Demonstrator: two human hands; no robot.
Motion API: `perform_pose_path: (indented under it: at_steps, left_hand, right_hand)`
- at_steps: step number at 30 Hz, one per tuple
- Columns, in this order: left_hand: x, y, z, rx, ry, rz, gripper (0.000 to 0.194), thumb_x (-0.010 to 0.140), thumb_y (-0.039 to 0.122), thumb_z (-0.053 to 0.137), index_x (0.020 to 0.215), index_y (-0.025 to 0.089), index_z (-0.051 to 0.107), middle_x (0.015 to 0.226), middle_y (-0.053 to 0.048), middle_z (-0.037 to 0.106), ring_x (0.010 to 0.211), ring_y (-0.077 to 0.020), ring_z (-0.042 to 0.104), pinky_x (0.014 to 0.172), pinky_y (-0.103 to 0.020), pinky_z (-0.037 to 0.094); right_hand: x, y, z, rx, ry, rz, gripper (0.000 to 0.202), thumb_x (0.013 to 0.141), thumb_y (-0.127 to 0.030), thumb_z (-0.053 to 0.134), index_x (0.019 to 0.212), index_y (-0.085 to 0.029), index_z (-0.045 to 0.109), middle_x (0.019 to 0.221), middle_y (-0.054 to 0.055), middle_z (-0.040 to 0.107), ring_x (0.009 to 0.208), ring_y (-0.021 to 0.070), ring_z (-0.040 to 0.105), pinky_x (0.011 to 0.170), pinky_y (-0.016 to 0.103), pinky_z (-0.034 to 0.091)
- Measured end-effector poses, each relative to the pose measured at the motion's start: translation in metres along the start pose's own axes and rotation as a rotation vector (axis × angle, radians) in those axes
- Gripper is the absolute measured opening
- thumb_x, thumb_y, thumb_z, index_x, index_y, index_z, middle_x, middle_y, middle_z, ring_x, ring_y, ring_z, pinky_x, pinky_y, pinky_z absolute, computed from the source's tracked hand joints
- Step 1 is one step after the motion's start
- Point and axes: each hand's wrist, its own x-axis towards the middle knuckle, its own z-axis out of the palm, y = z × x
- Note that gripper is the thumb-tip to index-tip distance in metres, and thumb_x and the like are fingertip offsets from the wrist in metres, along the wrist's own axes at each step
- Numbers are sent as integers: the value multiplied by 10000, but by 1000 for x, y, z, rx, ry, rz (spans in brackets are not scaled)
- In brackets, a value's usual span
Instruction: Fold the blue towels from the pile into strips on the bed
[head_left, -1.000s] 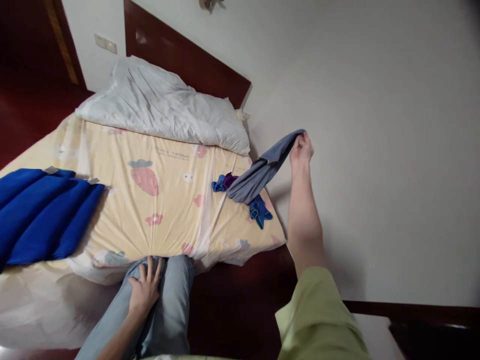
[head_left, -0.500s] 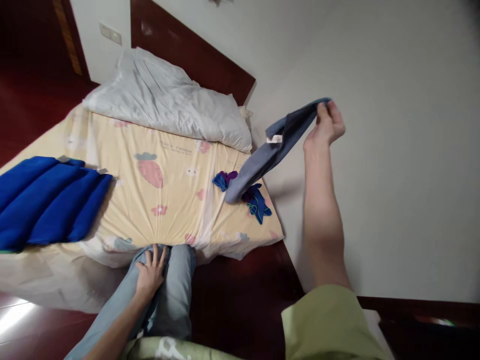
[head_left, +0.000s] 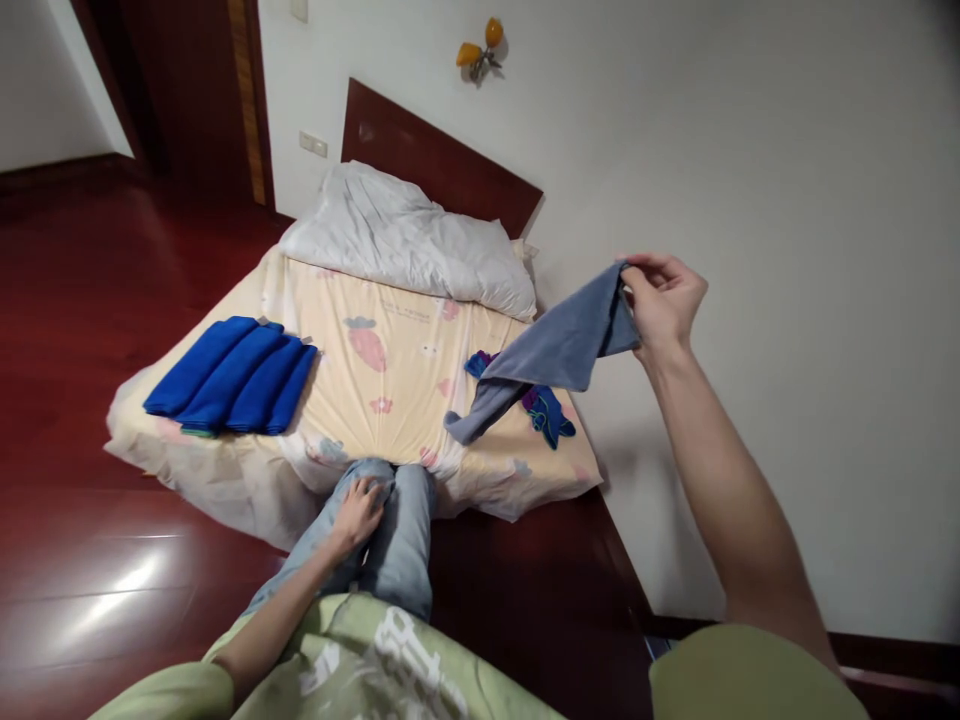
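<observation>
A grey-blue towel (head_left: pixel 551 340) dangles from my right hand (head_left: pixel 667 300), pinched at one corner. It slants down to the left in the air, over the right side of the bed. Behind its lower part lies a small crumpled pile of blue and purple cloths (head_left: pixel 551 415), partly hidden by the towel. My left hand (head_left: pixel 358 515) lies on my jeans (head_left: pixel 409 540) near the knee, fingers spread, holding nothing. At the bed's left side, several folded blue towels (head_left: pixel 232 375) rest side by side in a row.
The bed (head_left: pixel 390 420) has a pale yellow printed sheet. A white pillow or quilt (head_left: pixel 409 240) lies against the dark wooden headboard (head_left: pixel 442 150). White wall (head_left: pixel 810 300) rises on the right. Dark red floor (head_left: pixel 97 560) extends to the left, with a door (head_left: pixel 187 90) beyond.
My right hand has turned and lowered slightly, and the towel has spread wider. The view has drawn back, showing more floor and wall. My left hand stays on my leg.
</observation>
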Motion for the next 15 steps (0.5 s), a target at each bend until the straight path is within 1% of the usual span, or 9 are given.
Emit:
perform_pose_path:
  at_steps: [1, 3, 5, 7, 9, 11, 12, 14, 15]
  left_hand:
    - [4, 11, -15, -99, 67, 24, 363, 945, 196, 509, 1241, 127, 709, 1345, -179, 641, 1260, -298, 584, 1104, -478, 490]
    - [17, 40, -53, -290, 243, 110, 326, 989, 239, 497, 1238, 133, 679, 1247, -151, 665, 1194, -255, 619, 1087, -441, 510]
    - [31, 75, -100, -435, 418, 221, 304, 1019, 277, 515, 1266, 150, 638, 1215, -131, 663, 1168, -225, 637, 1064, -410, 526]
    - [40, 109, -150, -517, 568, 354, 289, 1016, 307, 570, 1263, 164, 610, 1206, -122, 650, 1145, -212, 643, 1036, -395, 543]
    - [42, 136, -195, -539, 693, 443, 377, 983, 356, 655, 1302, 175, 570, 1256, -131, 615, 1188, -227, 624, 1036, -412, 549]
    - [40, 151, -230, -513, 789, 484, 486, 928, 417, 735, 1313, 188, 546, 1287, -138, 584, 1236, -256, 605, 1063, -455, 539]
    - [39, 155, -243, -499, 821, 485, 539, 902, 435, 765, 1325, 197, 532, 1313, -144, 570, 1267, -271, 591, 1080, -475, 529]
    - [40, 155, -261, -499, 834, 478, 633, 868, 429, 795, 1381, 210, 494, 1396, -163, 539, 1346, -297, 552, 1115, -498, 505]
    - [41, 153, -267, -519, 810, 480, 687, 859, 408, 798, 1426, 213, 463, 1438, -172, 525, 1375, -303, 537, 1126, -496, 498]
  right_hand:
    - [-9, -7, 7, -5, -28, -4, 106, 836, -72, 740, 896, -148, 695, 971, 34, 748, 981, 149, 738, 899, 317, 630]
    - [-27, -19, 23, -6, -86, -17, 109, 835, -63, 737, 891, -146, 695, 960, 34, 745, 979, 143, 735, 929, 322, 622]
    - [-48, -28, 43, -11, -155, -32, 99, 834, -73, 738, 897, -142, 703, 945, 27, 742, 965, 135, 732, 947, 328, 616]
    - [-72, -38, 64, -45, -251, -57, 82, 827, -119, 756, 895, -139, 716, 916, 14, 739, 928, 125, 730, 933, 323, 617]
    - [-97, -49, 84, -119, -384, -81, 99, 821, -189, 777, 894, -140, 733, 891, 7, 739, 888, 121, 729, 897, 308, 622]
    - [-122, -60, 102, -194, -534, -81, 145, 821, -254, 785, 909, -142, 754, 893, 18, 748, 871, 132, 733, 864, 301, 626]
    - [-133, -64, 110, -216, -605, -66, 169, 821, -279, 790, 920, -145, 763, 904, 30, 756, 869, 144, 737, 855, 303, 628]
    - [-153, -71, 124, -213, -726, -20, 212, 808, -317, 808, 938, -152, 774, 935, 55, 773, 870, 168, 743, 849, 317, 632]
    - [-160, -73, 130, -195, -775, 4, 232, 799, -333, 819, 943, -156, 776, 950, 65, 779, 873, 178, 745, 853, 326, 634]
